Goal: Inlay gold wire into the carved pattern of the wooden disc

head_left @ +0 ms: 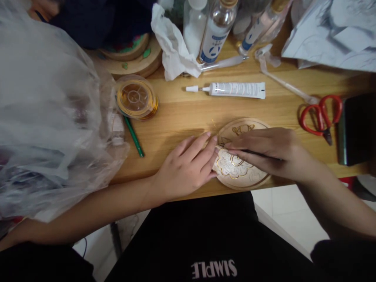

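Note:
A round wooden disc [232, 183] lies near the table's front edge. It bears a flower outlined in gold wire [235, 168] with a white filling, and a smaller gold wire motif [243, 128] near its far rim. My left hand [190, 164] rests at the disc's left side, fingers stretched out and fingertips touching its edge. My right hand [273, 150] is over the disc, closed around slim dark tweezers [258, 154]. Their tips meet the disc close to my left fingertips; what is between them is too small to tell. A loose bit of gold wire [214, 123] lies just beyond.
Beyond the disc lies a white glue tube [237, 90]. Red-handled scissors [321, 115] and a dark phone [355, 129] are at right. A gold wire spool [136, 97], green stick [134, 137] and large plastic bag [58, 117] are at left. Bottles [217, 35] stand behind.

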